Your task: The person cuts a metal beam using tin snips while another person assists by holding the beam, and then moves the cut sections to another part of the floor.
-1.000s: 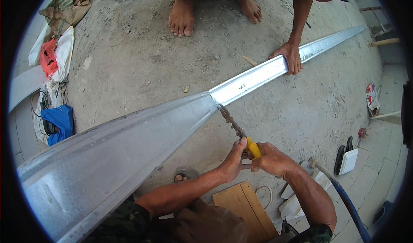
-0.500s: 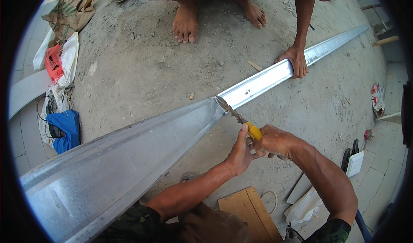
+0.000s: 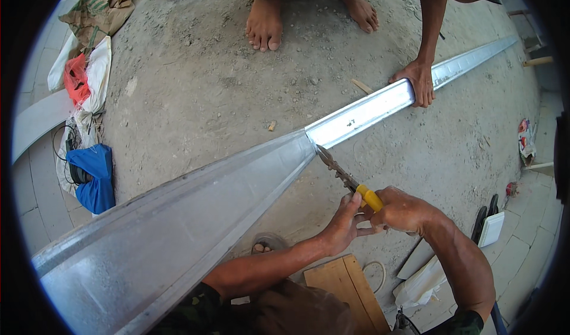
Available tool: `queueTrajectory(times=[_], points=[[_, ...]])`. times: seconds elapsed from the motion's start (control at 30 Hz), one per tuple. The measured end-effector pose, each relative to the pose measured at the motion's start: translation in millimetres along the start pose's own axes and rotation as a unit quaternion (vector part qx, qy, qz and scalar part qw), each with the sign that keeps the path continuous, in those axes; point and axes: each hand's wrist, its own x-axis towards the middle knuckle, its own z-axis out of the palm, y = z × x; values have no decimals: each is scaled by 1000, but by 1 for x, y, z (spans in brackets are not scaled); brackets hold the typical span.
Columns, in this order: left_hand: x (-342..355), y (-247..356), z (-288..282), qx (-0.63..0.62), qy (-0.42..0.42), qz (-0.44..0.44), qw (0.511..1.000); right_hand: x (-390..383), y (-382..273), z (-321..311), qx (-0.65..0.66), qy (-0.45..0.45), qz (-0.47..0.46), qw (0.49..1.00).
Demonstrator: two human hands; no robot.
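Yellow-handled tin snips (image 3: 337, 170) angle up toward a seam where a wide silver metal channel (image 3: 154, 222) meets a narrower, brighter one (image 3: 350, 118); their jaws touch or nearly touch it. My right hand (image 3: 399, 210) grips the handles. Beside it, my left hand (image 3: 347, 222) has its thumb and fingers around the handles' lower part. Another person's hand (image 3: 418, 83) presses on the narrow channel, farther along.
Another person's bare feet (image 3: 263, 29) stand on dusty concrete (image 3: 208, 91). At left lie sacks (image 3: 95, 77), a red bag (image 3: 77, 83) and a blue bag (image 3: 95, 186). A wooden board (image 3: 341, 287) lies below my hands; a white rectangular item (image 3: 493, 228) sits at right.
The snips' jaws rose onto the seam half a second ago and have since drawn slightly down, with both my hands moving along. The view has shifted a little, so the channels appear farther right.
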Motion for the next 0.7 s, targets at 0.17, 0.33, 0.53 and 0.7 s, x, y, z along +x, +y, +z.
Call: queueTrajectory(times=[0.17,0.33,0.53,0.7], points=[[-3,-2,10,-11,13,3,1000,-2,-3,-6,-34,-4,10,999],[6,0,4,-15,-11,26,999,9,3,-9,-27,29,-13,999],[3,1,9,-13,-8,24,1000,11,2,-16,-48,-19,13,999],[3,2,4,-16,-16,33,999,16,3,-15,-59,-13,3,998]])
